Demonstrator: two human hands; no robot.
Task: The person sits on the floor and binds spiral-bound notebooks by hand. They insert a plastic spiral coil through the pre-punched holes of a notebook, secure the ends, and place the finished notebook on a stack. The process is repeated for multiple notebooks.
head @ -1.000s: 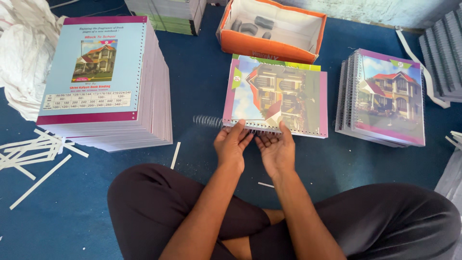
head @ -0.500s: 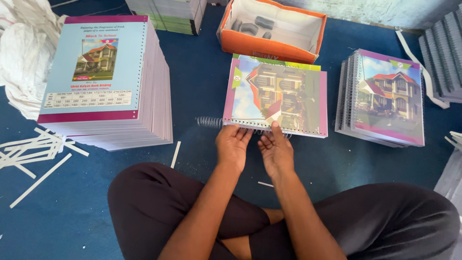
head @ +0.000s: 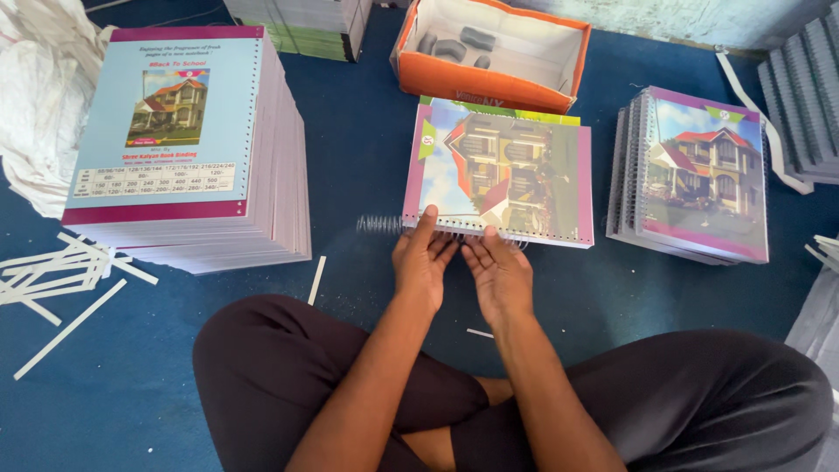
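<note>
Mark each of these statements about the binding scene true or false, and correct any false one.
1. Both hands rest at the near edge of the notebook. True: the left hand and right hand touch the edge where the wire coil runs.
2. The coil sticks out past the notebook's right end. False: it sticks out at the left end.
3. The orange box lies beyond the notebook. True.
4. The tall stack of blue-covered books stands to the right of the hands. False: it stands to their left; the bound pile is on the right.
5. White paper strips lie on the blue floor. True.
</note>
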